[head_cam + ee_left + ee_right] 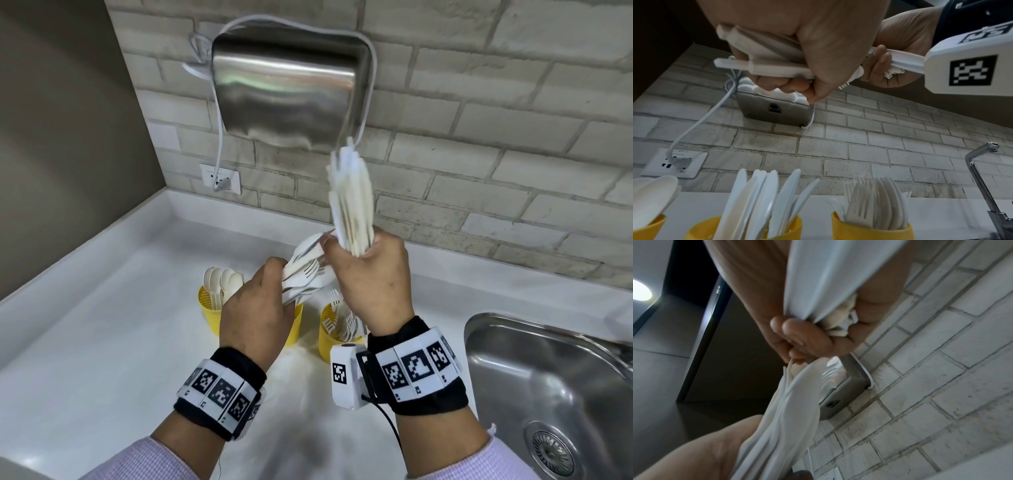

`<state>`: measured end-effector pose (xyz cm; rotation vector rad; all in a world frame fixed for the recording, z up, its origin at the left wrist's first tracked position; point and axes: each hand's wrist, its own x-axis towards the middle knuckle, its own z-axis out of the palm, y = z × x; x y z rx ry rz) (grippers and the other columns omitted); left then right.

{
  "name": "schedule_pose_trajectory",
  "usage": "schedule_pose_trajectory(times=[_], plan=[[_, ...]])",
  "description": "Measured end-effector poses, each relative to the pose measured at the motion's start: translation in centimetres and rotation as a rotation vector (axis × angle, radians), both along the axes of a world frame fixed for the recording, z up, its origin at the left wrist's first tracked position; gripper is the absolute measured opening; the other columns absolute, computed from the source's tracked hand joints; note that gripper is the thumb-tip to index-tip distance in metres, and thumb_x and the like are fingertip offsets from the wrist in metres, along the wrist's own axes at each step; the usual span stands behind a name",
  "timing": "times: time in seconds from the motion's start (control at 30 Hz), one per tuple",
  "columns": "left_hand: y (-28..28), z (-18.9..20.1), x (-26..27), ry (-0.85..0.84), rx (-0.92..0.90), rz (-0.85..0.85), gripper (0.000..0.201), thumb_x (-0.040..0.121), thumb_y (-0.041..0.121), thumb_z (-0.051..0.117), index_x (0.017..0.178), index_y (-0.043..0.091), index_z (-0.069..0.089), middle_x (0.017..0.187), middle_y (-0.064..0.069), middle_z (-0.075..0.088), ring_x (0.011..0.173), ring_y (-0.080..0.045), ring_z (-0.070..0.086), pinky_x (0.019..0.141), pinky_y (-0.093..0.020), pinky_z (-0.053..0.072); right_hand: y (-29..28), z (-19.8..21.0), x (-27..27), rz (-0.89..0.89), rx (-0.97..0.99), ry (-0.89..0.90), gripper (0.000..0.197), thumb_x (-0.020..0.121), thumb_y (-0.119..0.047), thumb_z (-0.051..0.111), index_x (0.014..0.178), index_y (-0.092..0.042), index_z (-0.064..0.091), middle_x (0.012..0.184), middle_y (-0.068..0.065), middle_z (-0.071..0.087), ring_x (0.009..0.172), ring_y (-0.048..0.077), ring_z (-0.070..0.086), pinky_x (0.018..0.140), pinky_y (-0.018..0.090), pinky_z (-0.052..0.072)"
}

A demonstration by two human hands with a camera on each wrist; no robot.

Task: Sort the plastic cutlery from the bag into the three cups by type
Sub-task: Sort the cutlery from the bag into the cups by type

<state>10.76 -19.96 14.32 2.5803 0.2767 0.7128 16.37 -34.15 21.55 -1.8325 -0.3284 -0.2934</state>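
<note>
My left hand (263, 287) grips a mixed bunch of white plastic forks and spoons (305, 270) by the handles above the cups. My right hand (370, 270) holds a tall white bundle (351, 202) upright. It is blurred, and I cannot tell whether it is bare cutlery or the bag. In the right wrist view my fingers (797, 334) pinch that white bundle (818, 272). Three yellow cups stand below: the spoon cup (209, 311), the knife cup (701, 229), mostly hidden behind my left hand in the head view, and the fork cup (329, 339).
A steel sink (486, 329) lies at the right, with its tap (978, 170) beside the fork cup. A steel hand dryer (284, 89) hangs on the brick wall, its cable running to a socket (221, 178). White countertop (102, 325) spreads to the left.
</note>
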Motion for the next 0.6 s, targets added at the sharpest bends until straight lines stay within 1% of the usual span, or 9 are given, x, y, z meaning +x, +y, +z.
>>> schedule_pose_trajectory(times=[0.07,0.13,0.17,0.23,0.3,0.4,0.47,0.53,0.6], plan=[[0.1,0.2,-0.1,0.006,-0.005,0.016,0.038,0.079,0.007,0.071,0.112,0.016,0.053,0.083,-0.003,0.066,0.069,-0.035,0.061,0.056,-0.029,0.03,-0.2,0.0,0.2,-0.073,0.139,0.027,0.032,0.087,-0.029,0.072,0.065,-0.012,0.056,0.051,-0.003,0.051,0.05,0.031,0.051,0.048,0.036,0.045],[0.2,0.3,-0.3,0.014,0.0,0.02,0.039,0.078,0.006,0.072,0.111,0.016,0.053,0.08,-0.002,0.064,0.067,-0.035,0.061,0.055,-0.029,0.029,-0.2,0.2,0.3,-0.085,0.269,0.067,0.029,0.09,-0.025,0.07,0.072,-0.006,0.056,0.052,0.006,0.047,0.045,0.036,0.047,0.043,0.036,0.044],[0.1,0.4,-0.4,0.02,0.003,0.021,0.039,0.078,0.007,0.072,0.11,0.016,0.053,0.078,0.0,0.062,0.066,-0.035,0.061,0.055,-0.029,0.029,-0.2,0.3,0.2,-0.07,0.321,0.088,0.027,0.092,-0.02,0.069,0.076,-0.003,0.055,0.053,0.01,0.046,0.041,0.033,0.045,0.039,0.032,0.041],[-0.1,0.5,-0.4,0.036,-0.019,0.016,0.036,0.08,0.01,0.07,0.11,0.016,0.051,0.075,0.005,0.053,0.068,-0.036,0.06,0.056,-0.029,0.03,-0.2,0.5,0.0,-0.046,0.414,0.117,0.02,0.096,-0.014,0.066,0.081,-0.002,0.058,0.057,0.012,0.056,0.036,0.026,0.043,0.037,0.028,0.038],[-0.1,0.6,-0.3,0.044,-0.073,-0.003,0.032,0.082,0.012,0.067,0.107,0.017,0.048,0.075,0.006,0.048,0.072,-0.037,0.059,0.057,-0.031,0.031,-0.2,0.7,0.0,-0.03,0.524,0.141,0.015,0.098,-0.012,0.062,0.086,-0.004,0.061,0.077,0.009,0.075,0.034,0.025,0.04,0.04,0.03,0.038],[0.2,0.3,-0.3,0.015,-0.195,-0.017,0.031,0.086,0.015,0.066,0.111,0.018,0.048,0.076,0.004,0.056,0.074,-0.035,0.059,0.059,-0.034,0.037,-0.7,0.8,0.6,-0.078,0.763,0.243,0.01,0.098,-0.012,0.06,0.093,-0.004,0.057,0.088,0.016,0.078,0.037,0.023,0.042,0.045,0.031,0.04],[0.3,0.1,-0.3,-0.026,-0.306,-0.036,0.026,0.089,0.019,0.068,0.108,0.021,0.05,0.076,0.006,0.062,0.073,-0.028,0.059,0.06,-0.034,0.041,-1.2,0.8,1.1,-0.121,0.954,0.342,0.007,0.098,-0.012,0.061,0.097,-0.006,0.058,0.084,0.014,0.076,0.044,0.02,0.048,0.046,0.028,0.043],[0.2,0.1,-0.2,-0.049,-0.436,-0.046,0.02,0.092,0.025,0.069,0.103,0.024,0.053,0.075,0.01,0.065,0.072,-0.019,0.061,0.062,-0.032,0.044,-1.8,0.5,1.7,-0.162,1.138,0.447,0.006,0.097,-0.013,0.063,0.096,-0.009,0.06,0.071,0.008,0.071,0.05,0.019,0.057,0.049,0.027,0.049],[-0.1,0.5,-0.1,-0.048,-0.569,-0.08,0.011,0.094,0.03,0.069,0.097,0.026,0.06,0.074,0.009,0.068,0.071,-0.011,0.063,0.063,-0.024,0.046,-2.2,-0.1,2.3,-0.197,1.287,0.509,0.01,0.098,-0.014,0.064,0.093,-0.008,0.059,0.066,0.005,0.062,0.052,0.02,0.061,0.056,0.028,0.055]])
